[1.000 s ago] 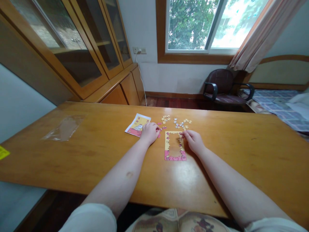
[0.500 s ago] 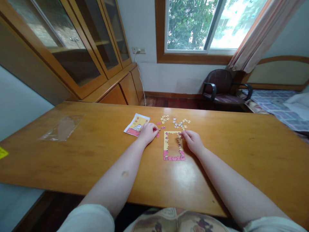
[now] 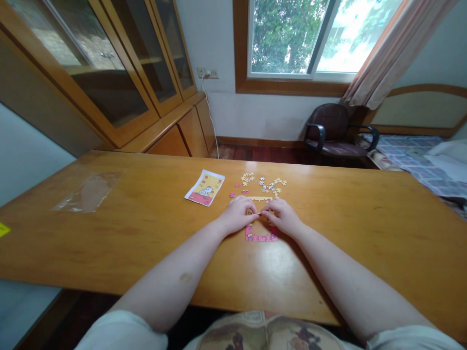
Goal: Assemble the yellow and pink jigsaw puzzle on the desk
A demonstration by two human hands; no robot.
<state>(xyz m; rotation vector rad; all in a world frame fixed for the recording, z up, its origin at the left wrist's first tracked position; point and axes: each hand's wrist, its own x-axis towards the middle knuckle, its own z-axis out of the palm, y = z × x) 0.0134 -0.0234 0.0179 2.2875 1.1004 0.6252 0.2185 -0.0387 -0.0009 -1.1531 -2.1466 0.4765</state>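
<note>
A rectangular jigsaw border (image 3: 261, 238), yellow at the top and pink at the bottom, lies on the table in front of me. Over its middle, my left hand (image 3: 241, 214) and my right hand (image 3: 282, 215) meet fingertip to fingertip. Between them is a small reddish puzzle piece (image 3: 259, 214), pinched from both sides; its details are too small to read. My hands hide parts of the border's left and right sides. Just beyond lie loose pink pieces (image 3: 232, 195), yellow pieces (image 3: 247, 178) and whitish pieces (image 3: 270, 186).
A picture card (image 3: 205, 187) with a white animal on yellow and pink lies left of the pieces. Farther left is a clear plastic bag (image 3: 89, 192) on the wooden table (image 3: 156, 218). Beyond the table stand a glass-door cabinet (image 3: 171, 133) and an armchair (image 3: 332, 129).
My left hand has moved right and nearer to me, from the loose pink pieces to over the border. My right hand has shifted slightly left, and the fingertips now meet at one piece.
</note>
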